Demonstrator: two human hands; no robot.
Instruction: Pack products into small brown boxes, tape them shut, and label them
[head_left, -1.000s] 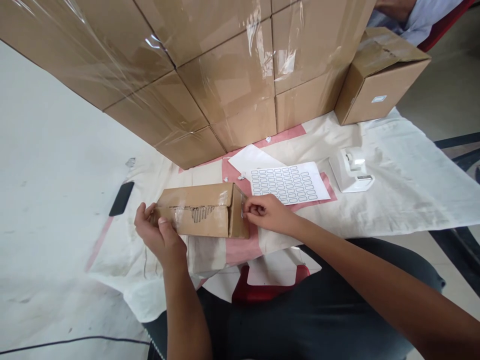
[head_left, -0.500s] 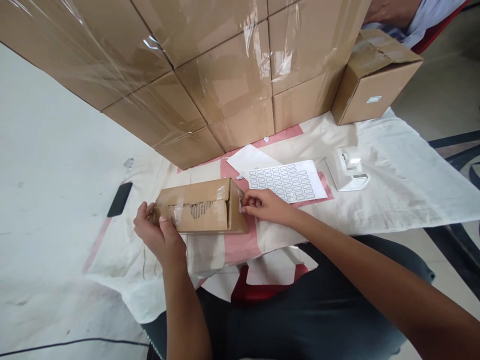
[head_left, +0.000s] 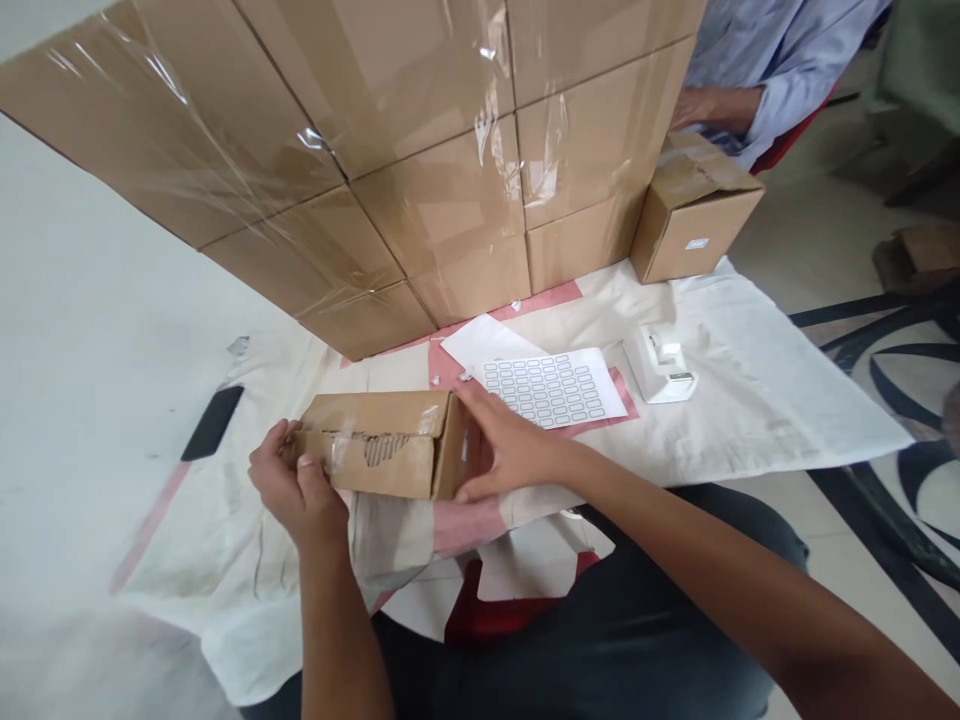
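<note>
A small brown cardboard box (head_left: 375, 450) with torn tape along its front lies on the white cloth (head_left: 750, 390) in front of me. My left hand (head_left: 292, 485) grips its left end, fingers curled round the corner. My right hand (head_left: 499, 445) lies flat against the box's right end, fingers stretched out and pressing on it. Just behind that hand lies a white sheet of small labels (head_left: 547, 385).
A stack of large taped cartons (head_left: 420, 150) rises behind the box. A white tape dispenser (head_left: 660, 365) and another small carton (head_left: 690, 220) sit to the right. A black phone (head_left: 212, 423) lies on the left. Another person in a light blue sleeve (head_left: 780, 50) sits at the upper right.
My right hand has gone from pinching at the box's right end to pressing flat on it. My view has shifted, and more of the other person shows.
</note>
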